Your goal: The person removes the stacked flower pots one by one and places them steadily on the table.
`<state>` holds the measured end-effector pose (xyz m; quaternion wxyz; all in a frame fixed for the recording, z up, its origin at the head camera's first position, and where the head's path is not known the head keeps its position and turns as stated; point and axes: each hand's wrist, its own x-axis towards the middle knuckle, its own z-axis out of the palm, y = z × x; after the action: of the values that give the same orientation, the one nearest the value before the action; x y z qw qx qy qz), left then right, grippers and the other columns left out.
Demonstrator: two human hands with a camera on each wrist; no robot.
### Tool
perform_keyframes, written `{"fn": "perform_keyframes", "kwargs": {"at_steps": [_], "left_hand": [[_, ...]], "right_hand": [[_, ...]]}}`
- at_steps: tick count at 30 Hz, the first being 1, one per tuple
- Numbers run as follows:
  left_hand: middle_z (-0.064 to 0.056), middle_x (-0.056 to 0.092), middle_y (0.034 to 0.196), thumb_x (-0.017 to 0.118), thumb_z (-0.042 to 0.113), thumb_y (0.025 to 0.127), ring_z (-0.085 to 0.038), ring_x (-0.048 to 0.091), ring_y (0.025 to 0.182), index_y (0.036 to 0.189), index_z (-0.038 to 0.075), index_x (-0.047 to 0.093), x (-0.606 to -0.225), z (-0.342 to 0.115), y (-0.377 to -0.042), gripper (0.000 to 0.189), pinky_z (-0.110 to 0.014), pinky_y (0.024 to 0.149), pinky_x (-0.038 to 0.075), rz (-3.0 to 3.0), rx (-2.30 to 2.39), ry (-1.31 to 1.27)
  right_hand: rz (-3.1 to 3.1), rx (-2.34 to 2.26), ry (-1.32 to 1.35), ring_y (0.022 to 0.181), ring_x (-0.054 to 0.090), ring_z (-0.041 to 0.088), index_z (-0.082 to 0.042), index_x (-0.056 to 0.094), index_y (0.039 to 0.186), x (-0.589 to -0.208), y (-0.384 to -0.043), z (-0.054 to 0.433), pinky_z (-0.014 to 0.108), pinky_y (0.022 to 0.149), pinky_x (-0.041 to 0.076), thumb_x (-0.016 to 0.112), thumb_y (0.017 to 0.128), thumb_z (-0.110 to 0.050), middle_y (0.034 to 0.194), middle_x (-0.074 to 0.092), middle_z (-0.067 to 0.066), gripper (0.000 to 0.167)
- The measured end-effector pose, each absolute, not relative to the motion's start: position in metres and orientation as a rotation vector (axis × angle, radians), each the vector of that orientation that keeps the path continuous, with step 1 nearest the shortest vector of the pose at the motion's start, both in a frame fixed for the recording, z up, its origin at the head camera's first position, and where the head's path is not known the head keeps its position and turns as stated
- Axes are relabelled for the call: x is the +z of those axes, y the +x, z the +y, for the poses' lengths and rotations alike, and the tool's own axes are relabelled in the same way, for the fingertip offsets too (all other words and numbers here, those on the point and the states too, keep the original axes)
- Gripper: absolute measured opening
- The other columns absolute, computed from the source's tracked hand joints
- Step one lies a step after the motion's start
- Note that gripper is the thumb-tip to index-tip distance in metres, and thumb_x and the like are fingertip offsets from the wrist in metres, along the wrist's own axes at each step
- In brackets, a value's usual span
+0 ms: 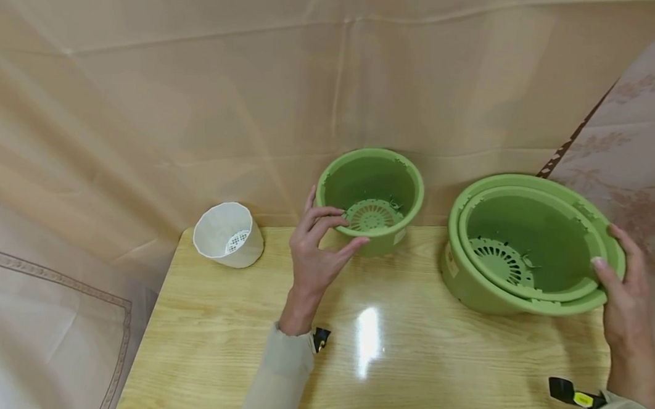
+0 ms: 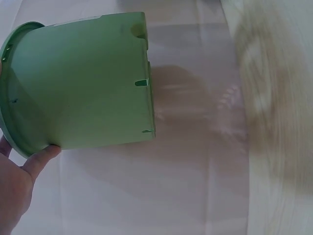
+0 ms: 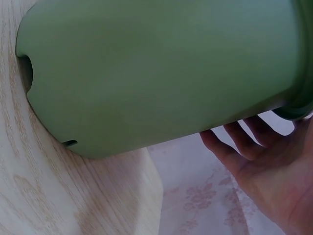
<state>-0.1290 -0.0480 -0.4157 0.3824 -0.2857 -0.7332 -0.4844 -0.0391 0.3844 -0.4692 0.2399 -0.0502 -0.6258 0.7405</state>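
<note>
My left hand (image 1: pixel 315 247) holds a small green plastic flowerpot (image 1: pixel 370 177) by its near-left rim, fingers over the edge and the thumb against the outer wall. In the left wrist view this pot (image 2: pixel 83 88) lies sideways across the picture, its notched base toward the table edge. On the right, a medium green flowerpot (image 1: pixel 534 231) sits nested inside a larger green one (image 1: pixel 470 292). My right hand (image 1: pixel 628 294) grips the pair at the right side, thumb on the inner rim. The right wrist view shows fingers (image 3: pixel 225 154) along the big pot's outer wall (image 3: pixel 146 73).
A small white pot (image 1: pixel 233 249) with a scalloped rim and perforated base stands at the table's back left corner. The wooden table (image 1: pixel 220 335) backs onto a beige hanging cloth (image 1: pixel 244 101). Patterned cloth (image 1: pixel 642 147) hangs at the right.
</note>
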Motion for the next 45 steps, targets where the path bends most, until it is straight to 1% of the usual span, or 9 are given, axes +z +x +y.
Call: {"fn": "perform_keyframes", "kwargs": {"at_steps": [4, 11, 18, 21, 27, 32, 36, 40, 45], "left_hand": [[-0.016, 0.065, 0.093, 0.082, 0.044, 0.080, -0.046, 0.058, 0.116, 0.078, -0.001, 0.068, -0.423, -0.053, -0.128, 0.047, -0.059, 0.116, 0.029, -1.887, -1.231, -0.705], [-0.015, 0.065, 0.094, 0.084, 0.042, 0.076, -0.032, 0.066, 0.103, 0.080, -0.002, 0.070, -0.434, -0.064, -0.128, 0.046, -0.056, 0.117, 0.028, -1.898, -1.226, -0.674], [-0.016, 0.065, 0.094, 0.084, 0.040, 0.073, -0.039, 0.061, 0.113, 0.081, -0.003, 0.071, -0.442, -0.073, -0.124, 0.045, -0.055, 0.117, 0.029, -1.909, -1.213, -0.643], [-0.016, 0.066, 0.094, 0.085, 0.038, 0.072, -0.039, 0.062, 0.111, 0.081, -0.003, 0.071, -0.444, -0.075, -0.123, 0.044, -0.057, 0.117, 0.028, -1.909, -1.204, -0.635], [-0.017, 0.066, 0.095, 0.085, 0.037, 0.073, -0.042, 0.059, 0.117, 0.081, -0.001, 0.071, -0.449, -0.082, -0.123, 0.041, -0.057, 0.117, 0.027, -1.903, -1.207, -0.620], [-0.018, 0.066, 0.095, 0.085, 0.037, 0.074, -0.047, 0.052, 0.124, 0.081, -0.002, 0.071, -0.452, -0.086, -0.120, 0.042, -0.057, 0.117, 0.027, -1.907, -1.203, -0.597], [-0.019, 0.066, 0.096, 0.085, 0.038, 0.073, -0.052, 0.046, 0.129, 0.080, -0.002, 0.070, -0.455, -0.090, -0.118, 0.043, -0.056, 0.117, 0.028, -1.922, -1.204, -0.565], [-0.021, 0.066, 0.096, 0.086, 0.036, 0.070, -0.054, 0.045, 0.129, 0.079, -0.003, 0.070, -0.458, -0.095, -0.118, 0.043, -0.056, 0.116, 0.030, -1.925, -1.208, -0.535], [-0.025, 0.064, 0.091, 0.088, 0.030, 0.065, -0.061, 0.043, 0.126, 0.076, -0.005, 0.069, -0.463, -0.100, -0.119, 0.041, -0.061, 0.114, 0.030, -1.902, -1.196, -0.527]], "right_hand": [[-1.760, 1.997, -0.143, 0.084, 0.064, 0.005, -0.005, 0.041, 0.149, -0.469, -0.037, 0.385, 0.008, 0.067, 0.053, 0.047, 0.099, 0.005, 0.118, 0.055, 0.007, 0.052], [-1.814, 1.962, -0.161, 0.076, 0.063, 0.004, -0.007, 0.039, 0.151, -0.470, -0.036, 0.387, 0.008, 0.064, 0.052, 0.045, 0.101, 0.002, 0.113, 0.054, 0.007, 0.051], [-1.812, 1.986, -0.157, 0.077, 0.062, 0.005, -0.008, 0.038, 0.151, -0.472, -0.033, 0.387, 0.008, 0.064, 0.052, 0.044, 0.101, 0.001, 0.117, 0.052, 0.007, 0.051], [-1.839, 1.965, -0.153, 0.078, 0.062, 0.004, -0.008, 0.037, 0.152, -0.471, -0.033, 0.387, 0.007, 0.066, 0.052, 0.044, 0.102, -0.001, 0.119, 0.052, 0.006, 0.051], [-1.784, 1.982, -0.175, 0.078, 0.063, 0.006, -0.006, 0.040, 0.150, -0.468, -0.035, 0.384, 0.008, 0.064, 0.053, 0.044, 0.101, 0.001, 0.122, 0.053, 0.009, 0.049], [-1.776, 1.984, -0.207, 0.074, 0.062, 0.006, -0.007, 0.042, 0.149, -0.467, -0.036, 0.383, 0.009, 0.062, 0.053, 0.044, 0.101, 0.000, 0.121, 0.052, 0.009, 0.049], [-1.793, 1.958, -0.231, 0.071, 0.062, 0.004, -0.008, 0.042, 0.149, -0.466, -0.037, 0.384, 0.008, 0.059, 0.052, 0.044, 0.101, -0.001, 0.120, 0.051, 0.008, 0.048], [-1.751, 1.984, -0.219, 0.069, 0.063, 0.005, -0.006, 0.043, 0.148, -0.467, -0.038, 0.383, 0.009, 0.058, 0.053, 0.044, 0.101, 0.000, 0.118, 0.054, 0.008, 0.048], [-1.744, 1.973, -0.228, 0.072, 0.063, 0.005, -0.006, 0.045, 0.147, -0.467, -0.040, 0.381, 0.009, 0.061, 0.052, 0.045, 0.101, 0.000, 0.123, 0.053, 0.008, 0.047]]}}
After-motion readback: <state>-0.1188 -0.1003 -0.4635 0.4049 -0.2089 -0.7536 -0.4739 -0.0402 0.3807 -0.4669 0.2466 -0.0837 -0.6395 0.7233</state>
